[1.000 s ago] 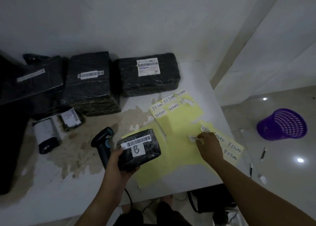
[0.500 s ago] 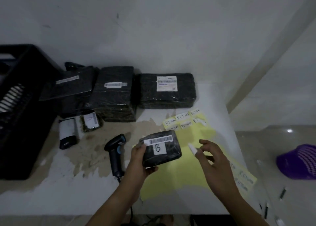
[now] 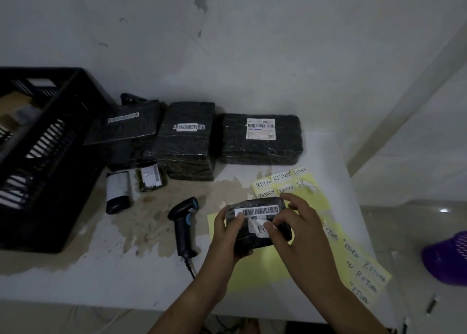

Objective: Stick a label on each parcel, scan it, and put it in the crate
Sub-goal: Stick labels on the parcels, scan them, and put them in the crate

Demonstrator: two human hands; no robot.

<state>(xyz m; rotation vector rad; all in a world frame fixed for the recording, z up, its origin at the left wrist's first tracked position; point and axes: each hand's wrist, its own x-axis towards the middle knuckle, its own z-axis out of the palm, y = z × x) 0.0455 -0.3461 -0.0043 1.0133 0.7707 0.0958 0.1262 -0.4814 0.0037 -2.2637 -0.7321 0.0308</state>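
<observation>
My left hand (image 3: 227, 235) grips a small black parcel (image 3: 255, 207) with a barcode strip, held above the yellow label sheets (image 3: 255, 270). My right hand (image 3: 295, 222) holds the parcel's right end and its thumb presses a white label (image 3: 257, 228) onto the top face. A black handheld scanner (image 3: 183, 222) lies on the table just left of my hands. The black crate (image 3: 48, 156) stands at the left edge. More black parcels (image 3: 260, 139) wait at the back by the wall.
Two small packets (image 3: 149, 177) lie beside the crate. White RETURN labels (image 3: 278, 182) remain on the yellow sheets behind and right of my hands. A purple basket (image 3: 447, 257) stands on the floor at the right. The white table (image 3: 126, 278) is stained in its middle.
My right hand lifted a white label off the yellow sheet, carried it left and now presses it on the parcel. The view swung left, bringing the crate into sight.
</observation>
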